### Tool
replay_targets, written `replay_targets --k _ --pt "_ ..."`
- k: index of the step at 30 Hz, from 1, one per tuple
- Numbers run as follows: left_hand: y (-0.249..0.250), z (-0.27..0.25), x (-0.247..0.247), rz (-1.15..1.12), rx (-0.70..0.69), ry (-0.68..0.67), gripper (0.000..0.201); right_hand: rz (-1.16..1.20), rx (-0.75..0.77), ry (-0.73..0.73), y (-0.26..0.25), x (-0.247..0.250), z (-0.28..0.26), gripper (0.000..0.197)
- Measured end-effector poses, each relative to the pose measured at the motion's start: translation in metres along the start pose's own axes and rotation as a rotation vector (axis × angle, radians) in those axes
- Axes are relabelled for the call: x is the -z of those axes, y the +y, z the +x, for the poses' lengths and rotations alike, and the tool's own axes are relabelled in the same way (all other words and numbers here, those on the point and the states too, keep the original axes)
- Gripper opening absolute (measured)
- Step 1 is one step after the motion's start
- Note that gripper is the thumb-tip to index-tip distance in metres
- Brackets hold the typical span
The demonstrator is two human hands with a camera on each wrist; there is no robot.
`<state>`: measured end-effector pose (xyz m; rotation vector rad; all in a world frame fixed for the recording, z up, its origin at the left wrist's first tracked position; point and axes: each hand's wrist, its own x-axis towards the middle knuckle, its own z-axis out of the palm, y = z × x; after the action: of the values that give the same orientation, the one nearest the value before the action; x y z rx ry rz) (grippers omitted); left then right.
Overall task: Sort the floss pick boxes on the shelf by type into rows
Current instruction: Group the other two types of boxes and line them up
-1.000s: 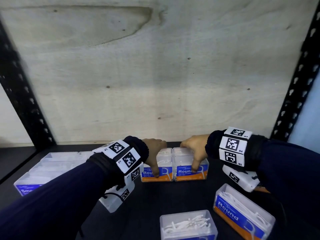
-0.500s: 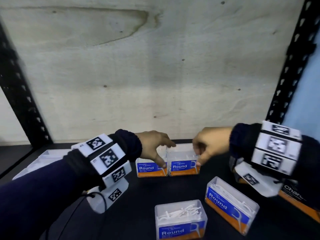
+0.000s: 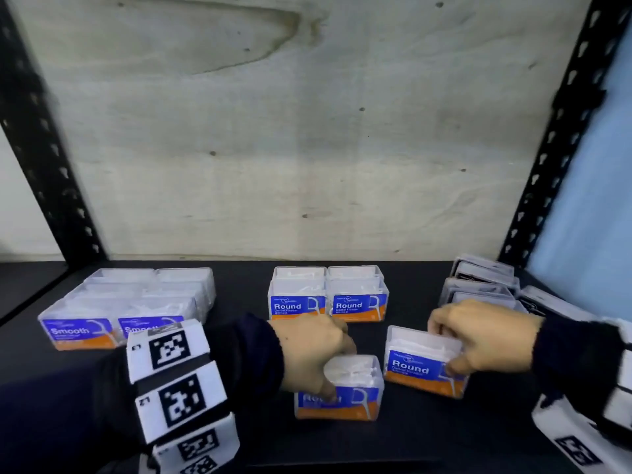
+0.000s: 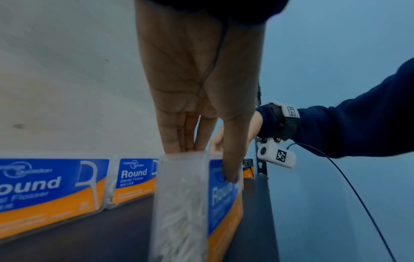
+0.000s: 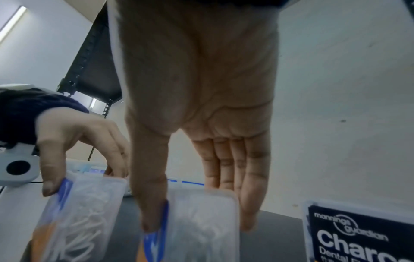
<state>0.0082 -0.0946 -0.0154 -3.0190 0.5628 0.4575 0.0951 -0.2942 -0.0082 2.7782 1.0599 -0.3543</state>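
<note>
Hands [image 3: 313, 350] on two Round boxes [image 3: 424, 366]

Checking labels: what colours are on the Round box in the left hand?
Blue over orange on the Round box; left wrist view.

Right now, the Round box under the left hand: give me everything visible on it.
The Round box is clear plastic with white floss picks inside and a blue-and-orange label facing the camera. It sits upright on the black shelf, nearest the front edge. The left hand grips it from above, thumb on the label, fingers behind.

Head cam looks down at shelf [image 3: 342, 446]; wrist cams close along palms; all share Round boxes [image 3: 337, 388].
</note>
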Motion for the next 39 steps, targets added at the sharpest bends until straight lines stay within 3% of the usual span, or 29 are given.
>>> replay_targets --k 3,6,9,28,32,35,39 --pt "-0.018 0.001 0.000 -0.046 0.112 0.079 0.049 -0.007 0.021 0.087 -0.009 0.005 0.011 0.028" --pt "-0.035 0.004 0.001 -0.045 0.231 0.117 0.051 -0.001 0.009 0.145 -0.022 0.009 0.025 0.043" --pt "-0.045 0.009 0.006 -0.056 0.287 0.134 0.055 0.003 -0.009 0.159 -0.032 0.012 0.040 0.046" --pt "-0.059 0.026 -0.004 -0.061 0.312 0.220 0.060 -0.180 0.034 0.224 -0.041 0.006 0.071 0.058" --pt "-0.061 0.035 -0.006 0.006 0.299 0.236 0.086 -0.171 0.085 0.204 -0.044 0.008 0.080 0.090" --pt "-0.065 0.043 -0.005 0.024 0.350 0.147 0.112 -0.147 0.088 0.105 -0.046 0.006 0.092 0.115" --pt "-0.065 0.050 -0.007 0.036 0.406 0.056 0.118 -0.111 0.063 0.043 -0.048 0.002 0.102 0.119"
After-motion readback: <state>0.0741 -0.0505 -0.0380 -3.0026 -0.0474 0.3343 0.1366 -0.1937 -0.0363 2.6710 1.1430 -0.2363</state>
